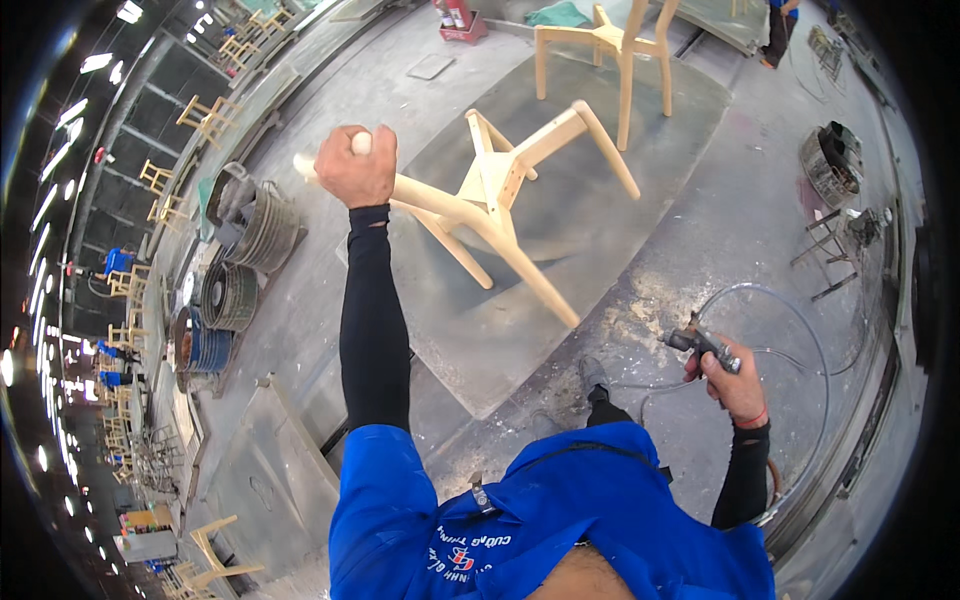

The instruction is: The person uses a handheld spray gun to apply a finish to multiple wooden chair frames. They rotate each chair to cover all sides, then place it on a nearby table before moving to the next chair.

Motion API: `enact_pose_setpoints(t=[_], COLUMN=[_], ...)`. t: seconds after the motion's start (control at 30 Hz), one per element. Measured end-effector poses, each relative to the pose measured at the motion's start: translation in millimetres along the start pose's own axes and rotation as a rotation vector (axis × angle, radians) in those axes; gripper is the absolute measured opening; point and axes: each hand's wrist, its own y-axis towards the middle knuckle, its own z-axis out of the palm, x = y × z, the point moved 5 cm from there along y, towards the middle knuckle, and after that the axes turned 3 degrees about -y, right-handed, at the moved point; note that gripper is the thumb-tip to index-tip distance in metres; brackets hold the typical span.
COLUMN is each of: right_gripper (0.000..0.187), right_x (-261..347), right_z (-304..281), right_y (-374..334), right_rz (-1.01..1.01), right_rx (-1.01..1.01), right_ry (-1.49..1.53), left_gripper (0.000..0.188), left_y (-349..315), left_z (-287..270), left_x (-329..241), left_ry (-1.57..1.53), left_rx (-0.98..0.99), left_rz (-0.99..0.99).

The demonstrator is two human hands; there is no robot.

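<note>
Left hand [358,178], fingers closed, grips the tilted chair [476,214]; right hand [738,388] grips the spray gun [712,350], near right. Likely positioning for spraying; next probably calls for aiming farther left.

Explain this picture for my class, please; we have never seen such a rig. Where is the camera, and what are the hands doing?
There is no robot here, just a person with two bare hands. The single picture comes from a wide, round-looking camera on the person's head, looking down, so straight edges bend near the rim. The left hand, on the left, grips a pale wooden chair by its frame, holding it tilted. The right hand holds a spray gun; a clear hose curves nearby. Under the tilted chair is a grey panel, and another wooden chair stands upright beyond. Whether the tilted chair touches the panel, I cannot tell.
</note>
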Motion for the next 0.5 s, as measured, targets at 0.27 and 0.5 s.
enact_pose_setpoints(t=[0.27, 0.5], right_gripper=[0.052, 0.045], right_x=[-29, -15], right_z=[-5, 21], right_y=[19, 63], right_rz=[0.106, -0.047], right_rx=[-0.004, 0.012], right_ry=[0.014, 0.135], left_gripper=[0.011, 0.020], left_y=[-49, -54], left_z=[30, 25], left_x=[5, 53], left_ry=[-0.307, -0.187], left_rx=[0.329, 0.299], left_rz=[0.281, 0.008])
